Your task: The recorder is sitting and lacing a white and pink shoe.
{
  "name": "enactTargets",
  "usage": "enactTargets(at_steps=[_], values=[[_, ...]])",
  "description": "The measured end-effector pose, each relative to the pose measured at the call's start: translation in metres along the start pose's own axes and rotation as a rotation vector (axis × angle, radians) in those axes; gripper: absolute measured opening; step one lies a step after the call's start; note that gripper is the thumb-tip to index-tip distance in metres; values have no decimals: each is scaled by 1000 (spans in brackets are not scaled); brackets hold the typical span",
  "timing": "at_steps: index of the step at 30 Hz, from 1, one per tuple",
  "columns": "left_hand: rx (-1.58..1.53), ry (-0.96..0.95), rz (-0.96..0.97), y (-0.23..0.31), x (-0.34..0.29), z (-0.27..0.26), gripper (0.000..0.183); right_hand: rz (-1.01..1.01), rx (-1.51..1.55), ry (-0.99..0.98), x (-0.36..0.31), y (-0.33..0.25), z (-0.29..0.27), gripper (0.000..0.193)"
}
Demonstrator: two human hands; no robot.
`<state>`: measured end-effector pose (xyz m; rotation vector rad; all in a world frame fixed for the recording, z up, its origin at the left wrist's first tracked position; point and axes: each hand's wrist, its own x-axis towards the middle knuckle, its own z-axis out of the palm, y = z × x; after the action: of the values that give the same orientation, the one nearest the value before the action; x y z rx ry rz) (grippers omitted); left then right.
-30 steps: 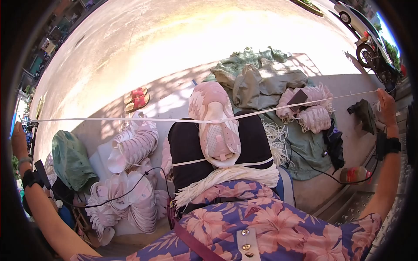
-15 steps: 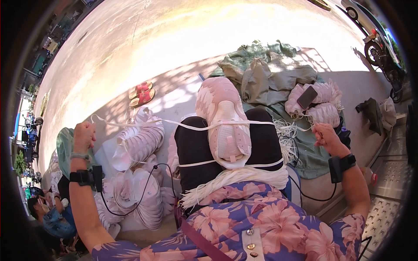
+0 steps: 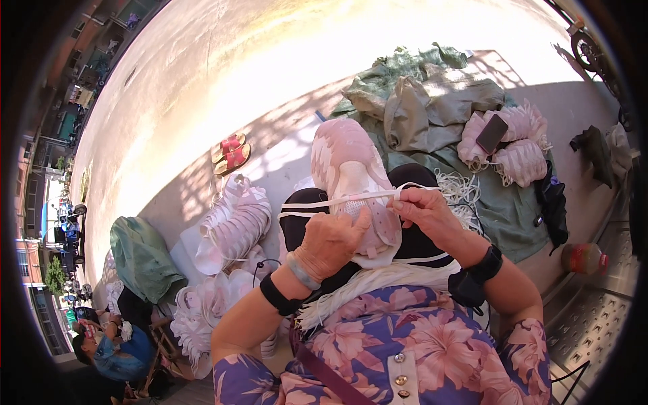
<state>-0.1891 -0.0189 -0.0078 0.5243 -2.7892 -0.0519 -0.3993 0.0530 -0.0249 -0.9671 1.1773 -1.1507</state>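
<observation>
A pale pink shoe upper (image 3: 347, 152) rests on my lap between my knees, its toe pointing away. A white shoelace (image 3: 307, 204) runs across its lacing area and loops out over my left knee. My right hand (image 3: 432, 214) pinches the lace at the upper's right edge between thumb and fingertips. Close to the lace holes on the left, my left hand (image 3: 331, 243) is curled with its back toward me, the lace running into its fingers; its fingertips are partly hidden. A thick bundle of white laces (image 3: 385, 291) lies across my lap.
Stacked pink-white uppers (image 3: 236, 226) lie at left beside a green sack (image 3: 143, 260). At right, more uppers (image 3: 520, 162) carry a phone (image 3: 492, 133) on green sacking (image 3: 513, 226). Red sandals (image 3: 233, 155) lie ahead. A bottle (image 3: 584, 259) is at right; another person (image 3: 121, 351) sits lower left.
Both hands have come in from wide apart to the middle of the upper. The lace, stretched between them before, is now gathered there with a loop to the left. The view has shifted slightly.
</observation>
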Motion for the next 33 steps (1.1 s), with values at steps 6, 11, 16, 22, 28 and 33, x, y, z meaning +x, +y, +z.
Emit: enactTargets(at_steps=[6,11,16,22,28,33], values=[[67,-43,2,-7,9,11,38,4,127,130,11,24,7,9],[81,-89,-31,-5,12,5,34,-166,152,286,23,27,22,8],[54,-1,-67,-4,11,11,34,-347,-114,364,32,36,23,7],[42,13,-73,-4,13,12,33,-352,-220,374,34,35,23,6],[44,4,-89,-2,13,12,33,-489,-613,351,35,24,25,6],[38,-25,-104,-3,11,16,34,-558,-885,348,37,30,31,4]])
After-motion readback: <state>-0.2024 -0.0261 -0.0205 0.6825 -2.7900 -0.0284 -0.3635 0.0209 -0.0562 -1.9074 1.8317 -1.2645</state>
